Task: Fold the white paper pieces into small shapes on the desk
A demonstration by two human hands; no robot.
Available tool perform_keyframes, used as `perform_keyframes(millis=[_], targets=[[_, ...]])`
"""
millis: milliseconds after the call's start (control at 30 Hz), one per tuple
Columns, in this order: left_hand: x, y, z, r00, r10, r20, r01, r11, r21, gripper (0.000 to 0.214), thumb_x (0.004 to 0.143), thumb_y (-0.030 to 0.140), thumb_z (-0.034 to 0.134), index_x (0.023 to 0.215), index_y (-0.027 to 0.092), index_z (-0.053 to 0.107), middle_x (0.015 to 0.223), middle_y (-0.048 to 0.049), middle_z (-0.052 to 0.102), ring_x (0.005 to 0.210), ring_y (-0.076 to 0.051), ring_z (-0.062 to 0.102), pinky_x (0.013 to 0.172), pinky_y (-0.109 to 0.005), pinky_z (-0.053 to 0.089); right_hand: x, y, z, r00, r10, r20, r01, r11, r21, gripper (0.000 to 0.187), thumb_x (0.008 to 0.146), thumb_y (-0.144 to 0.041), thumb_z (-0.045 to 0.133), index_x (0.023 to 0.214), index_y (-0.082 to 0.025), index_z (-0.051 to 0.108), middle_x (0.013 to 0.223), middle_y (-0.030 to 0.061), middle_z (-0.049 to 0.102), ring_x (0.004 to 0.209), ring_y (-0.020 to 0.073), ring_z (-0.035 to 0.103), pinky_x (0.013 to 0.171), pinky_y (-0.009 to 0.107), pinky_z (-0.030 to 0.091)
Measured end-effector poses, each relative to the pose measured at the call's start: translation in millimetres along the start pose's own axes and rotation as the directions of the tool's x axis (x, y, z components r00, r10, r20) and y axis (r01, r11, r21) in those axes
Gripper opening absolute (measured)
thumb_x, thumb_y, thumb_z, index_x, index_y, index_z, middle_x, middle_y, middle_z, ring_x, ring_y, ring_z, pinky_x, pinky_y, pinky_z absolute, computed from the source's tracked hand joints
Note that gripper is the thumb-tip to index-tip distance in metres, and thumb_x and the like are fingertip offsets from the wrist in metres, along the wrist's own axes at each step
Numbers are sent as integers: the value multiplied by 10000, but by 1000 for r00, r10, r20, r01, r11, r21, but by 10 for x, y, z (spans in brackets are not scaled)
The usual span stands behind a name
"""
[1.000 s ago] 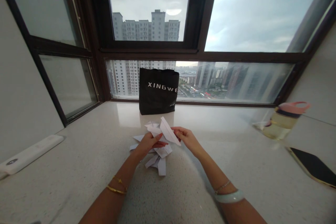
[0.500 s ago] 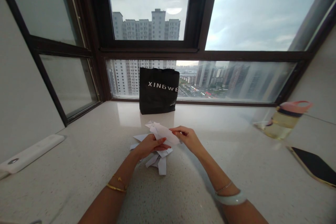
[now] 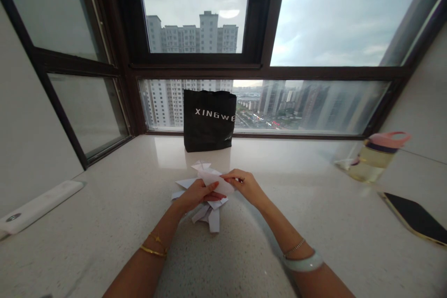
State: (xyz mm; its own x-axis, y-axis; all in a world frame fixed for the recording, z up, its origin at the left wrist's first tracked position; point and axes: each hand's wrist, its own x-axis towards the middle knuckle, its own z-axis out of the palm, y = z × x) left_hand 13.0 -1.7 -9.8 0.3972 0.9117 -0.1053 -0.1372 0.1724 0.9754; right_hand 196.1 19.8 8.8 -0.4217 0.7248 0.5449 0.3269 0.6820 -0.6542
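Note:
A pale sheet of paper is held between my two hands above the white counter. My left hand pinches its near left side, thumb on top. The fingertips of my right hand are closed on its right edge. Beneath and around the sheet lie several folded white paper pieces, partly covered by my left hand. One more folded piece shows just beyond the sheet.
A black bag stands at the window behind the papers. On the right are a bottle with a pink lid and a dark phone. A white power strip lies along the left side.
The sheet is tilted differently and its right end has come a little nearer my left hand. My right hand has shifted slightly left with it. Both hands keep their hold.

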Motion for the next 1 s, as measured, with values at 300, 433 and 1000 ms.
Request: perform_keyframes(millis=[300, 433, 1000], targets=[[15, -43, 72, 998, 60, -22, -57, 992, 113, 501, 618, 474, 650, 927, 82, 618, 733, -104, 691, 696, -170, 649, 717, -278, 487, -1, 5, -91, 967, 234, 103, -230, 972, -50, 297, 740, -403, 535, 830, -159, 679, 705, 34, 653, 613, 135, 530, 558, 244, 391], [-31, 68, 51, 996, 90, 28, -94, 959, 268, 559, 633, 543, 596, 919, 64, 626, 839, -126, 678, 751, -179, 633, 739, -291, 472, -77, -72, -283, 962, 243, 126, -226, 965, -133, 277, 744, -382, 522, 732, -151, 673, 625, 15, 624, 568, 124, 501, 530, 233, 364], [-64, -204, 921, 939, 163, 304, -274, -182, 944, 360, 834, 415, 379, 909, 135, 592, 730, -144, 644, 729, -275, 630, 592, -336, 450, -981, -54, -530, 946, 228, 232, -151, 939, -308, 265, 845, -339, 397, 915, -218, 621, 906, 53, 658, 836, 173, 586, 754, 269, 424]])
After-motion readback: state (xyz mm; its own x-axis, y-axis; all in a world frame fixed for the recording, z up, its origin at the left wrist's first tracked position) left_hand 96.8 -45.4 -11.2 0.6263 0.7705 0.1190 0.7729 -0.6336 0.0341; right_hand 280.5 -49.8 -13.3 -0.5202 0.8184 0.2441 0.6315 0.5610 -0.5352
